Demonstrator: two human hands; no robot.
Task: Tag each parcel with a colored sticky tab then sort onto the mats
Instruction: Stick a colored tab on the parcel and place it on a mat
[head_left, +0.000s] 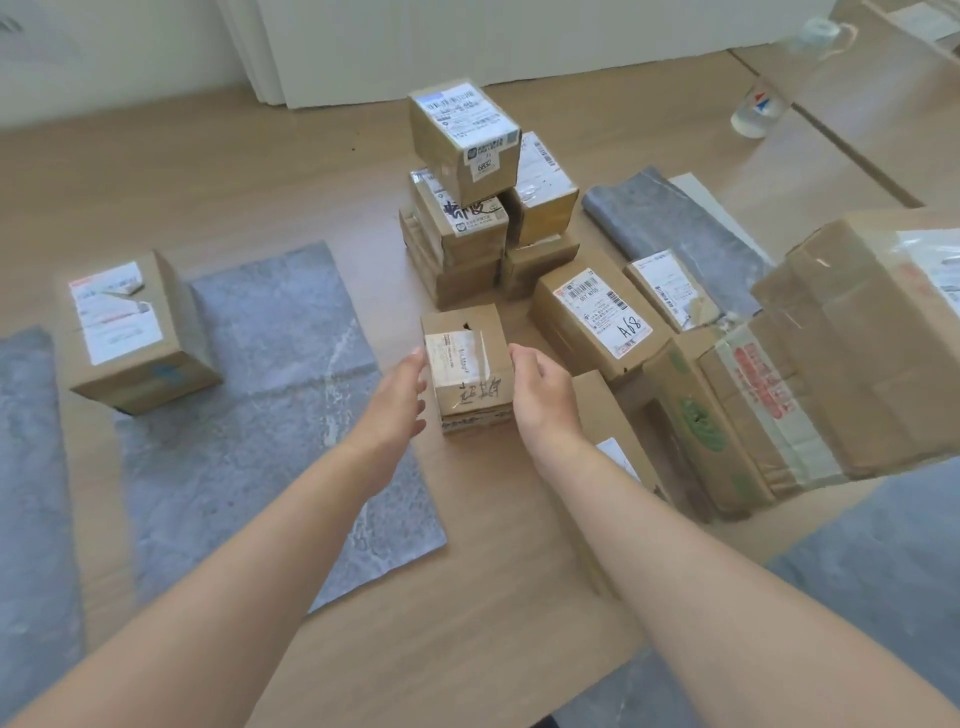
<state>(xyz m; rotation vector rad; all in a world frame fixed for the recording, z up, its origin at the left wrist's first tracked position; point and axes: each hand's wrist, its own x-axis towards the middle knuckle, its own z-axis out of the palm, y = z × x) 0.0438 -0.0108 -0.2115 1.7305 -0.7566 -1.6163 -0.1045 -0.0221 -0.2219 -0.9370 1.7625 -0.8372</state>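
A small cardboard parcel (467, 364) with a taped white label and black handwriting stands on the wooden floor in the middle. My left hand (397, 400) is at its left side and my right hand (540, 395) at its right side, fingers relaxed and close to the box walls; whether they touch it I cannot tell. A larger parcel (132, 332) carrying a blue tab on its front face sits on the grey mat (291, 415) at the left. Behind the small parcel rises a stack of untagged parcels (467, 197).
More boxes lie at the right, among them one marked A68 (597, 317) and a big taped carton (857, 353). Other grey mats show at the far left (26, 493), back right (670, 223) and bottom right (872, 561). A plastic bottle (763, 98) lies far right.
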